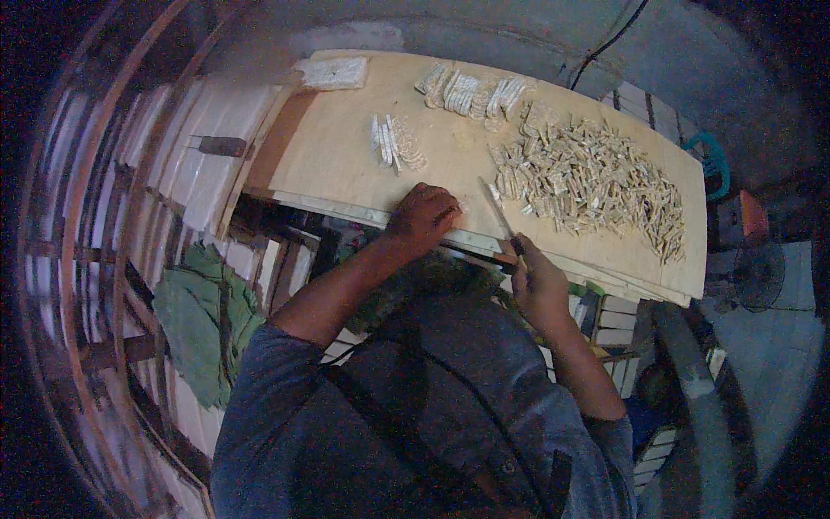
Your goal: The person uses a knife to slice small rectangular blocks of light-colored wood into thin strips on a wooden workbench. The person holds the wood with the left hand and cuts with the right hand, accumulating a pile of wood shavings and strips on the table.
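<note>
My right hand [538,281] grips the dark handle of a knife [498,210], whose thin blade points up and away over the near edge of a pale wooden board [337,147]. My left hand [424,216] rests curled on the board's near edge, left of the blade; whether it holds something small I cannot tell. A large heap of small cut pale sticks [596,182] lies just right of the blade. Rows of pale flat pieces [471,91] lie along the far side, and a small bundle of them [396,143] lies above my left hand.
A white flat stack [333,73] sits at the board's far left corner. White slatted crates [199,147] stand to the left, with green cloth [203,316] below them. A teal plastic chair [713,160] and an orange object [748,216] stand at the right, near a fan [756,277].
</note>
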Tool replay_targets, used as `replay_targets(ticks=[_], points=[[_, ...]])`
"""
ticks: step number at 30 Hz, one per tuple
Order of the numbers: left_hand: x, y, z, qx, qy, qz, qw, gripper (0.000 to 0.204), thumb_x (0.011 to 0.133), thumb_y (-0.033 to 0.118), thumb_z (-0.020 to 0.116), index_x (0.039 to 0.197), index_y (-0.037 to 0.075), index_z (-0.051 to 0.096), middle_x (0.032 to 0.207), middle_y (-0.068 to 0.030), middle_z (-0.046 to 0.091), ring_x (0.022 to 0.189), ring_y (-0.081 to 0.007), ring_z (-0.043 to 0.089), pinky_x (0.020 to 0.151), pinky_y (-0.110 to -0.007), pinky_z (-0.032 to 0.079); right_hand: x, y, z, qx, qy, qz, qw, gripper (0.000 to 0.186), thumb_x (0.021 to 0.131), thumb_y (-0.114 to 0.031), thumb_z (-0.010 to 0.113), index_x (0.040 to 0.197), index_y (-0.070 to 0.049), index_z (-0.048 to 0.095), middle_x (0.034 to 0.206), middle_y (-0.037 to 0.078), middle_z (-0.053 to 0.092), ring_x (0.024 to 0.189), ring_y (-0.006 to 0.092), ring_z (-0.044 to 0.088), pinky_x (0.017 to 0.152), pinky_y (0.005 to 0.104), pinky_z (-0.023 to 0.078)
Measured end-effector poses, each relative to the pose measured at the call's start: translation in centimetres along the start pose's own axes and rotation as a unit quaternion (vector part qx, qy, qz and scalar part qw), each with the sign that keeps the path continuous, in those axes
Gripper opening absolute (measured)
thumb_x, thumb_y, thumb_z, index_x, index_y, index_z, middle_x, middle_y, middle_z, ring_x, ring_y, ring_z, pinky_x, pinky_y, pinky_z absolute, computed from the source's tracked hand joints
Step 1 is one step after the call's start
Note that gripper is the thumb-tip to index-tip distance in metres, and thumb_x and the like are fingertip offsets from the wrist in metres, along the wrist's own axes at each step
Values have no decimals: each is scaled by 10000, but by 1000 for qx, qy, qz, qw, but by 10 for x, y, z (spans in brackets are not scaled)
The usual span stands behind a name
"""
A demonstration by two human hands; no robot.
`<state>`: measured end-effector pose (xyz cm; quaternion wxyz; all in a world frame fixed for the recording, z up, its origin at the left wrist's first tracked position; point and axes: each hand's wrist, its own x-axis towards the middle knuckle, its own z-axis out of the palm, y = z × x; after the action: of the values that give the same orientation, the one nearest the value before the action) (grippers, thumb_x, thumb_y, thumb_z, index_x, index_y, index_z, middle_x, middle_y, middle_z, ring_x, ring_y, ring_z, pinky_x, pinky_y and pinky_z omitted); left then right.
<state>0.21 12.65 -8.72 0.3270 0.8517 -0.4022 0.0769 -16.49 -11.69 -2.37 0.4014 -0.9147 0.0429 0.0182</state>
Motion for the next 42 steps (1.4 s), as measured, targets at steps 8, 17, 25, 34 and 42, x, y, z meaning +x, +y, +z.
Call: replay_targets(ticks=[8, 17, 25, 34, 42], points=[[2, 1, 8, 29, 26, 27, 999, 137, 885, 126, 735, 1000, 55, 716, 1022, -144, 695, 992, -372, 639, 901, -481, 538, -3, -13, 4, -28, -30, -12, 999, 485, 1004, -100, 581, 1489, -108, 558, 1321, 242, 693, 1152, 446, 700, 1003, 500, 572], [-16, -15, -9, 78, 86, -89, 989, 331, 839, 142, 788, 1112, 19, 646, 1080, -200, 673, 1063, -414, 621, 952, -515, 519, -5, 10, 8, -81, 21, -37, 996, 558, 977, -131, 625, 1524, -183, 529, 1320, 216, 705, 1157, 431, 707, 976, 489, 585], [13, -52, -54, 105, 140, -223, 959, 1026, 732, 384, 941, 1480, -64, 401, 1377, -308, 551, 1302, -468, 516, 1127, -539, 419, -6, 17, 5, 2, 56, -9, 998, 529, 989, -175, 653, 1502, -105, 546, 1289, 236, 715, 1125, 414, 729, 951, 480, 591], [17, -99, -79, 29, 84, -264, 960, 869, 798, 313, 905, 1501, 22, 485, 1389, -252, 609, 1284, -434, 570, 1109, -503, 462, -16, 20, 2, 9, 90, -10, 996, 503, 999, -88, 626, 1494, -44, 553, 1273, 255, 723, 1018, 355, 777, 880, 433, 613], [16, -131, -51, 104, 220, -239, 940, 637, 883, 142, 732, 1473, 24, 522, 1355, -237, 623, 1254, -444, 551, 1104, -518, 450, -29, 6, -9, 52, 65, 63, 994, 484, 1027, -45, 591, 1509, -42, 547, 1310, 216, 723, 1133, 205, 704, 967, 350, 551]])
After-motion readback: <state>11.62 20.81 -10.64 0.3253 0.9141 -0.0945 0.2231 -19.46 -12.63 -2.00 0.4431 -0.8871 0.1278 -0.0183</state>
